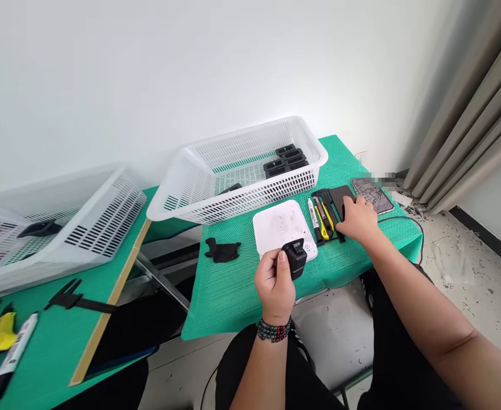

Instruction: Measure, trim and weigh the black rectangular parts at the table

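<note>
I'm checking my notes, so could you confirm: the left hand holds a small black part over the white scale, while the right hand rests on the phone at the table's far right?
Not quite. In the head view the right hand rests on the tools beside the phone, not on the phone. The left hand does hold the small black part at the white scale.

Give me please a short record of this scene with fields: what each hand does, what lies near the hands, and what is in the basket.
left hand: left hand grips a small black part above the white scale
right hand: right hand rests on the tools, beside the yellow utility knife
near the hands: white marker, phone, loose black piece
basket: white basket holds black parts
surface: green mat
</note>
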The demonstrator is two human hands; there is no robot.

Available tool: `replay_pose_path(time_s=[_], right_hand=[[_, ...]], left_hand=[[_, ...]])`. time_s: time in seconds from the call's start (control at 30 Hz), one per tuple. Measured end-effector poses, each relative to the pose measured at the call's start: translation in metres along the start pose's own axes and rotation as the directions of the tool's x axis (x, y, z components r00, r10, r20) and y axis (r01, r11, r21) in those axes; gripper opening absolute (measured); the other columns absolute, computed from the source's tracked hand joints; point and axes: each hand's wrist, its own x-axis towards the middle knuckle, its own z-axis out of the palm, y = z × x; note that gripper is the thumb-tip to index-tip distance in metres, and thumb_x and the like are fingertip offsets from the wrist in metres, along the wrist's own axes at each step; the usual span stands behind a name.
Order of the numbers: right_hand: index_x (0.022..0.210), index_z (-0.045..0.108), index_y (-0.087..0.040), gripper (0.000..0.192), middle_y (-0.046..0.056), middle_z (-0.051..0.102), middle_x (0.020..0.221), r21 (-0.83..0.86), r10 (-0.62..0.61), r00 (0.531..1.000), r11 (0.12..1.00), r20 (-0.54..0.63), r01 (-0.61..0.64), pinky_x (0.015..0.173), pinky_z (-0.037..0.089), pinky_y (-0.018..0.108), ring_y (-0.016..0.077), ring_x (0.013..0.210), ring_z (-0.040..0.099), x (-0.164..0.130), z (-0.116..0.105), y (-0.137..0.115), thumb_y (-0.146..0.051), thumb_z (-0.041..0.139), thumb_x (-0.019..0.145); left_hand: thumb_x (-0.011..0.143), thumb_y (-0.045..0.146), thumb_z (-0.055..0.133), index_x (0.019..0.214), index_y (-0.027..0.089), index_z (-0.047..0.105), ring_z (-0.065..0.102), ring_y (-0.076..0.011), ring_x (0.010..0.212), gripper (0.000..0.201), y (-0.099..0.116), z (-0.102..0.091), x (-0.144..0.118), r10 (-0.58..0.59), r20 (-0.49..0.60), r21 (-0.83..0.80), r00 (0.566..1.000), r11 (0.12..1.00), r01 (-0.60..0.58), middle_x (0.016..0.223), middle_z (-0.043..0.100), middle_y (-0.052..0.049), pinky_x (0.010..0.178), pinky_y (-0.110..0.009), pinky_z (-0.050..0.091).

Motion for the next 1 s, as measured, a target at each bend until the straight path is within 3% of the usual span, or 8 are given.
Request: replay_pose_path(time_s=[0.2,0.37,0.43,0.53,0.67,0.77,0.87,1.0], right_hand=[[0.162,0.022,-0.011,0.083,0.033,0.038,0.158,-0.006,-0.019,0.999,1.000,-0.039,0.019,0.087,0.056,0.047,0.0408,0.118,0.065,0.003,0.003,-0.007,-0.015,0.059,0.087],[0.133,0.060,-0.009,0.041,0.027,0.065,0.132,0.070,-0.014,0.997,0.997,-0.080,0.019,0.086,0.054,0.041,0.0358,0.116,0.068,0.007,0.004,0.004,-0.009,0.044,0.095],[0.124,0.065,-0.011,0.035,0.023,0.071,0.119,0.090,-0.020,0.996,0.996,-0.087,0.028,0.081,0.053,0.040,0.0341,0.107,0.071,0.009,0.003,0.007,-0.012,0.040,0.099],[0.128,0.065,-0.016,0.039,0.019,0.075,0.113,0.130,-0.015,0.992,0.991,-0.125,0.031,0.078,0.052,0.039,0.0326,0.098,0.072,0.011,-0.003,0.013,-0.022,0.034,0.105],[0.144,0.058,-0.019,0.047,0.016,0.072,0.129,0.195,0.020,0.965,0.980,-0.263,0.033,0.086,0.051,0.038,0.0327,0.112,0.069,0.016,-0.017,0.030,-0.026,0.031,0.106],[0.141,0.063,-0.020,0.047,0.015,0.072,0.130,0.216,0.071,0.933,0.976,-0.352,0.007,0.087,0.051,0.039,0.0339,0.113,0.068,0.021,-0.024,0.048,-0.027,0.035,0.104],[0.139,0.065,-0.020,0.048,0.016,0.074,0.128,0.222,0.125,0.910,0.974,-0.394,-0.037,0.087,0.052,0.040,0.0347,0.112,0.068,0.025,-0.024,0.063,-0.025,0.037,0.101],[0.143,0.063,-0.019,0.053,0.012,0.066,0.145,0.194,0.110,0.888,0.981,-0.446,-0.024,0.095,0.051,0.043,0.0334,0.127,0.062,0.031,-0.017,0.071,-0.017,0.039,0.096]], left_hand=[[0.095,0.063,0.055,0.085,0.018,0.070,0.064,-0.0183,0.070,0.049,-0.001,0.003,-0.001,-0.004,-0.005,0.003,1.000,1.000,0.004,0.075,0.070,-0.005,0.064,-0.029,0.053],[0.094,0.063,0.057,0.087,0.018,0.072,0.065,-0.0189,0.073,0.047,-0.003,0.002,-0.001,-0.002,-0.012,-0.007,1.000,1.000,0.002,0.079,0.071,-0.005,0.066,-0.029,0.053],[0.094,0.064,0.057,0.086,0.018,0.071,0.065,-0.0190,0.072,0.049,-0.003,0.001,-0.001,-0.006,-0.018,-0.004,1.000,1.000,0.006,0.078,0.071,-0.005,0.065,-0.029,0.053],[0.094,0.065,0.056,0.084,0.018,0.070,0.062,-0.0178,0.067,0.050,-0.002,0.000,-0.001,-0.011,-0.031,0.014,0.999,1.000,0.011,0.073,0.068,-0.004,0.060,-0.028,0.050],[0.095,0.064,0.055,0.083,0.018,0.069,0.061,-0.0179,0.067,0.049,-0.001,-0.006,-0.001,-0.011,-0.031,0.006,0.999,1.000,0.012,0.073,0.066,-0.004,0.058,-0.027,0.049],[0.095,0.064,0.055,0.083,0.019,0.068,0.061,-0.0181,0.067,0.048,0.000,-0.011,-0.001,-0.022,-0.027,0.001,0.999,1.000,0.022,0.072,0.065,-0.004,0.058,-0.027,0.049],[0.096,0.064,0.055,0.082,0.019,0.068,0.059,-0.0173,0.064,0.049,0.002,-0.015,-0.002,-0.025,-0.021,-0.003,0.999,1.000,0.025,0.070,0.063,-0.003,0.056,-0.027,0.048],[0.096,0.063,0.055,0.083,0.019,0.069,0.060,-0.0172,0.065,0.049,0.004,-0.016,-0.002,-0.023,-0.025,-0.005,0.999,1.000,0.023,0.071,0.065,-0.004,0.057,-0.027,0.049]])
